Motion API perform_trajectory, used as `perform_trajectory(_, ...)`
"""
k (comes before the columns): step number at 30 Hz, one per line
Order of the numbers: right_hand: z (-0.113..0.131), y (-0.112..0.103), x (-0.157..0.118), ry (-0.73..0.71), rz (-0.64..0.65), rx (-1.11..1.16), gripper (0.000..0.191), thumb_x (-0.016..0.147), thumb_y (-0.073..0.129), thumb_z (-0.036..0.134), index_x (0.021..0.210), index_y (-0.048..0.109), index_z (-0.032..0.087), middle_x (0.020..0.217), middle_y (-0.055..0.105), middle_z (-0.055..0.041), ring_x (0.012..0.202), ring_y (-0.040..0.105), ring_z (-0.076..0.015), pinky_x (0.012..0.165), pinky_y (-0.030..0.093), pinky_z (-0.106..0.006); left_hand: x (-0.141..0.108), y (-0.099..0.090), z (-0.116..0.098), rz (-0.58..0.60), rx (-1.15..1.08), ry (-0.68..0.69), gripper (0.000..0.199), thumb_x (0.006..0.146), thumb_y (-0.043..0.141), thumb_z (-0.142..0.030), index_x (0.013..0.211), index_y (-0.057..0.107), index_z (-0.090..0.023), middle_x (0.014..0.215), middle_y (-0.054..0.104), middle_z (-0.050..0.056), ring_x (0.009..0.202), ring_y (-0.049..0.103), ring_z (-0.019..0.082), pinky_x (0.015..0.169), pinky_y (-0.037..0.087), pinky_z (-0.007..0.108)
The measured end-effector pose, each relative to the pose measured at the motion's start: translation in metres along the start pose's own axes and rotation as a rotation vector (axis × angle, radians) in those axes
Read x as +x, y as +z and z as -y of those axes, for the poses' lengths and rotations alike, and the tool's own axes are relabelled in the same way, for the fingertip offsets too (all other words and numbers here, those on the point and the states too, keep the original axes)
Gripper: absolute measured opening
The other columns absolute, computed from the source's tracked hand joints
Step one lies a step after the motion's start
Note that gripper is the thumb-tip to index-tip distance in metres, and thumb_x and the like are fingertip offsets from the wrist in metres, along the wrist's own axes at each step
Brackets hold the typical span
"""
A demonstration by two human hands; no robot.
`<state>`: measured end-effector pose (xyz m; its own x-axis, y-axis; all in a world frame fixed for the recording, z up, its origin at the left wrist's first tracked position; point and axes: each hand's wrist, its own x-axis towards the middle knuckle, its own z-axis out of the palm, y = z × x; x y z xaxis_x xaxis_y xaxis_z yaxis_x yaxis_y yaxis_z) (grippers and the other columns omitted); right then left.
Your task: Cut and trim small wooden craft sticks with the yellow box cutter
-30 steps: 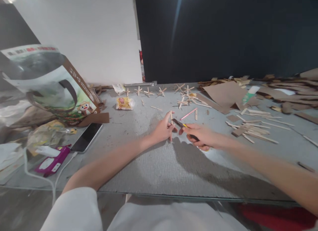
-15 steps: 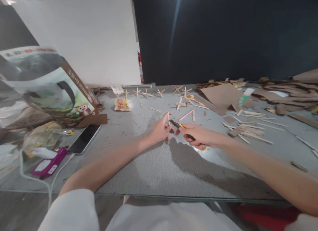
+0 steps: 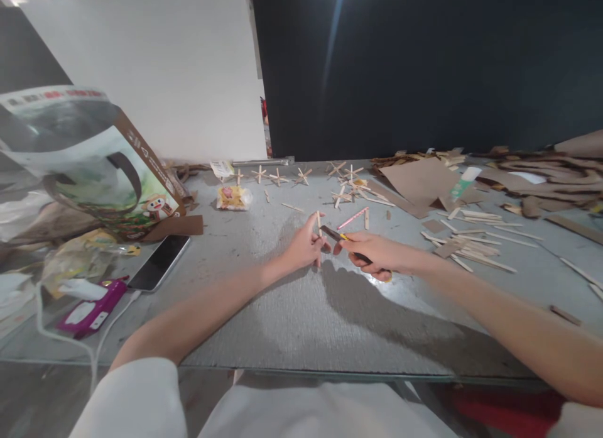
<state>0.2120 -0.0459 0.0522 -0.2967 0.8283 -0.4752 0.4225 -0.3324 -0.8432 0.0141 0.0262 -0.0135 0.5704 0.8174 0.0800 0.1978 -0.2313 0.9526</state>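
My left hand (image 3: pixel 304 244) pinches a small wooden stick (image 3: pixel 319 220), held roughly upright above the table. Facing it, my right hand (image 3: pixel 372 254) is closed around a black and yellow utility knife (image 3: pixel 332 234); its dark tip points left and is at or very near the stick. Whether the blade touches the wood cannot be made out. Just beyond the hands lie a pink patterned strip (image 3: pixel 353 218) and a short wooden stick (image 3: pixel 367 219). Star-shaped stick pieces, such as one crossed-stick star (image 3: pixel 304 176), stand in a row farther back.
Loose wooden sticks (image 3: pixel 478 249) lie in piles at right, near brown cardboard (image 3: pixel 414 183) and a green-and-white tube (image 3: pixel 464 183). On the left are a phone (image 3: pixel 160 263), a purple device (image 3: pixel 92 309) with a white cable, a yellow packet (image 3: pixel 233 198) and a large printed bag (image 3: pixel 108 174).
Very little differs. Both hands keep their places, with the stick and the knife held as before; the view has shifted only slightly.
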Motion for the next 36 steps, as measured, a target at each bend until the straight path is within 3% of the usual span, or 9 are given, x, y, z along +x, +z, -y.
perform_trajectory(6,-0.012,0.004,0.003,-0.057,-0.030,0.010,0.027,0.106,0.046,0.053,0.108,0.050,0.027,0.070,0.044,0.0072,0.041,0.025,-0.0065,0.032,0.024,-0.019,0.001,0.004,0.001,-0.055,0.056,0.039,0.069,0.102,0.049,-0.019,0.164,0.020,-0.020,0.069,0.070,-0.006,0.044,0.062,0.009,0.047,0.046,0.017)
perform_trajectory(13,-0.015,0.002,0.006,-0.134,-0.089,-0.044,0.032,0.105,0.053,0.055,0.121,0.044,0.029,0.065,0.041,0.0094,0.042,0.025,-0.0071,0.037,0.020,-0.019,0.003,0.001,0.001,-0.193,0.219,0.130,0.055,0.103,0.051,-0.022,0.157,0.041,-0.020,0.080,0.075,0.001,0.068,0.071,0.014,0.068,0.055,0.025)
perform_trajectory(18,-0.025,0.001,0.013,-0.225,-0.157,-0.157,0.044,0.099,0.060,0.053,0.131,0.041,0.028,0.061,0.041,0.0112,0.043,0.034,-0.0094,0.041,0.027,-0.021,0.004,0.001,0.003,-0.209,0.208,0.119,0.060,0.102,0.055,-0.023,0.159,0.036,-0.019,0.077,0.073,-0.001,0.071,0.072,0.015,0.072,0.055,0.028)
perform_trajectory(24,-0.027,0.004,0.015,-0.316,-0.255,-0.252,0.035,0.098,0.055,0.041,0.127,0.042,0.024,0.064,0.043,0.0096,0.050,0.039,-0.0119,0.050,0.030,-0.024,0.006,0.003,0.006,-0.246,0.199,0.117,0.056,0.101,0.055,-0.019,0.154,0.039,-0.018,0.082,0.073,0.001,0.073,0.071,0.016,0.073,0.054,0.029)
perform_trajectory(31,-0.027,0.006,0.017,-0.431,-0.327,-0.361,0.026,0.099,0.049,0.037,0.122,0.044,0.024,0.067,0.044,0.0080,0.059,0.046,-0.0160,0.061,0.033,-0.028,0.009,0.002,0.014,-0.315,0.205,0.217,0.040,0.098,0.054,-0.013,0.137,0.050,-0.020,0.097,0.071,0.004,0.085,0.070,0.015,0.078,0.054,0.028)
perform_trajectory(36,-0.031,0.007,0.021,-0.446,-0.377,-0.461,0.026,0.101,0.046,0.036,0.124,0.049,0.023,0.070,0.055,0.0041,0.059,0.050,-0.0174,0.062,0.034,-0.029,0.009,0.003,0.016,-0.325,0.146,0.212,0.037,0.097,0.051,-0.008,0.133,0.048,-0.018,0.093,0.072,0.004,0.091,0.075,0.017,0.083,0.056,0.029)
